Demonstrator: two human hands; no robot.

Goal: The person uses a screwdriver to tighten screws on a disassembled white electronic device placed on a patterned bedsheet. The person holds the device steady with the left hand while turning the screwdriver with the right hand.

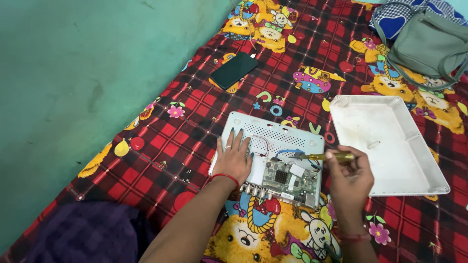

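Head view shows my two hands over an opened white box (273,146) that lies on a red checked cloth (161,141) with cartoon bears and fruits; the box is in the lower middle, its lid taken off. My left hand (233,158) lies flat on the left part of the box, fingers spread and apart, pressing on the perforated white base; it clamps nothing; a red band is around this wrist. My right hand (350,173) is closed around a screwdriver (327,156) with a yellow handle; the fingers are together on the handle, and the shaft points left, toward the inside of the box; the tip is near the blue wires, but I cannot tell if it touches something there. A green board (288,178) sits in the near right part of the box, with a black chip and a white label on it; a row of round metal connectors is along its near edge. A thin red wire makes a loop between my left hand and the board. The white lid (385,141) lies upside down just right of the box, beside my right hand. A dark phone (233,70) lies further away on the cloth, well apart; a grey-green bag (429,44) is in the far right corner. The green floor (73,73) is on the left.
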